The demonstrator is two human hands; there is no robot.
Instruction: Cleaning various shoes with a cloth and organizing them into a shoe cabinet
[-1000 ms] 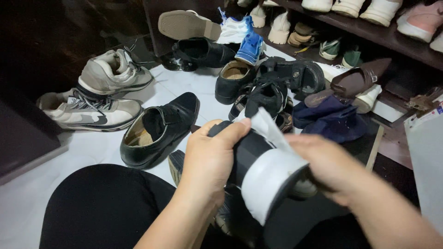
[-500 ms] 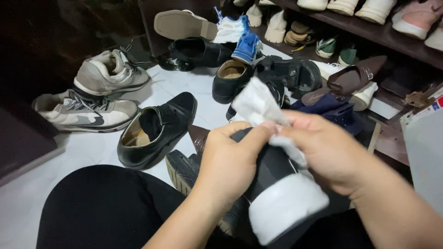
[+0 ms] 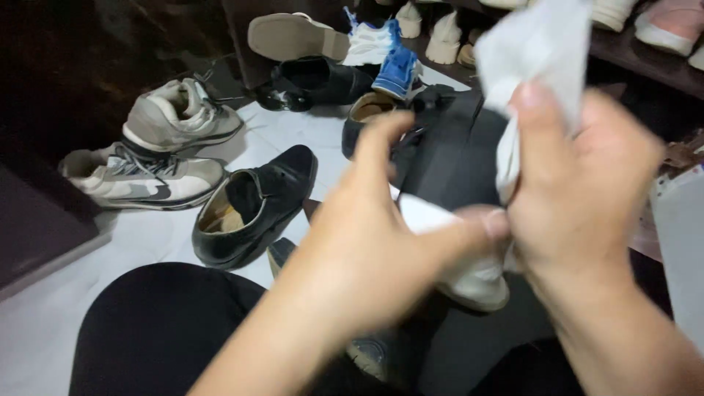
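Nearest: left hand (image 3: 374, 242) wrapped round black shoe w/ thick white sole (image 3: 469, 275), held up over the lap, thumb pressed on sole edge. Right hand (image 3: 579, 183) just beside it, fingers pinched shut on crumpled white cloth (image 3: 539, 55). Far left on white tile floor (image 3: 139, 235): black leather dress shoe (image 3: 253, 205), grey sneaker pair (image 3: 158, 147).

White tiled floor (image 3: 44, 330), dark wooden shoe rack (image 3: 645, 70), dim room
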